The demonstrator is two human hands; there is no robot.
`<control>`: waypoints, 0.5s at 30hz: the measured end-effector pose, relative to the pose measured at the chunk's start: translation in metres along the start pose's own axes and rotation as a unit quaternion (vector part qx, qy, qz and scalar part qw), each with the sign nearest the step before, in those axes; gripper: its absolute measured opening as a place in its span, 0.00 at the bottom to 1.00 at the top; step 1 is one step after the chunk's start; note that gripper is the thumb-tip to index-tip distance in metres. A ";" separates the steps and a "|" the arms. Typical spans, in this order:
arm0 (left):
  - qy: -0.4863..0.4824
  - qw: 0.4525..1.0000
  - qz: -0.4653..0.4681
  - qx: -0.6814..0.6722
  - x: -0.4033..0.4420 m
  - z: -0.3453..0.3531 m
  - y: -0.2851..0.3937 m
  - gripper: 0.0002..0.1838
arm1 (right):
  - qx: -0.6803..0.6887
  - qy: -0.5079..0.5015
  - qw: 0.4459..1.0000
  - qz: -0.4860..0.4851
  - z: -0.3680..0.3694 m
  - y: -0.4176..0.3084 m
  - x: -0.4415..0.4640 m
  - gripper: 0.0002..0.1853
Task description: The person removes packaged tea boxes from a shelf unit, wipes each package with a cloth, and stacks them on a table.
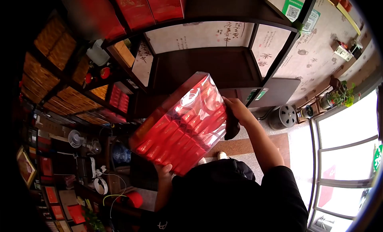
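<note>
Between both hands is a clear plastic box (179,130) filled with rows of red packets, held tilted in front of my body. My left hand (163,171) grips its lower left edge, the thumb on the near side and the other fingers hidden underneath. My right hand (236,109) is closed on the upper right edge, its fingers partly behind the box. A dark, cloth-like piece (232,126) hangs beneath my right hand; I cannot tell exactly what it is. Light glares off the plastic along the right part.
A dark wooden shelf (203,66) stands ahead, with red boxes (133,10) on its upper level. Stacked golden packages (56,42) fill shelves at the left. A white fan (76,138) and a water bottle (121,153) are lower left. Bright windows (345,152) and a metal canister (285,117) are right.
</note>
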State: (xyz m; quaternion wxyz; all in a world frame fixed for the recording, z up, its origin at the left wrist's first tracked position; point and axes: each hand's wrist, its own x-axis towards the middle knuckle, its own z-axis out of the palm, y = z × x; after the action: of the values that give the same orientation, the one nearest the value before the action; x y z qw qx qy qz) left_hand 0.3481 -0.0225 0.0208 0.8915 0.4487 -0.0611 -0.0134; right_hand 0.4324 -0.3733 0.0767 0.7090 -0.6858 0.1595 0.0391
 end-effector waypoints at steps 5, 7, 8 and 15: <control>-0.054 0.997 -0.013 0.049 0.010 -0.034 0.010 0.53 | -0.039 0.037 0.991 -0.122 0.019 0.004 0.006 0.24; -0.096 0.993 -0.040 0.062 0.011 -0.041 0.015 0.54 | 0.114 -0.009 0.991 -0.072 0.028 -0.038 -0.007 0.20; -0.095 0.993 -0.040 0.062 0.010 -0.043 0.017 0.54 | 0.151 -0.025 0.986 -0.072 0.030 -0.051 -0.010 0.19; -0.007 0.997 -0.027 -0.065 0.000 -0.088 0.026 0.49 | 0.185 -0.124 0.974 -0.030 0.073 -0.036 -0.012 0.25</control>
State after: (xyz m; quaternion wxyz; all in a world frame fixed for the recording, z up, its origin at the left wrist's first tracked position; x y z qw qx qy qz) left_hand 0.3578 0.0639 -0.0102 0.9177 0.3909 -0.0542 -0.0450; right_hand 0.4437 -0.3010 0.1155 0.8390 -0.5367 0.0542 0.0721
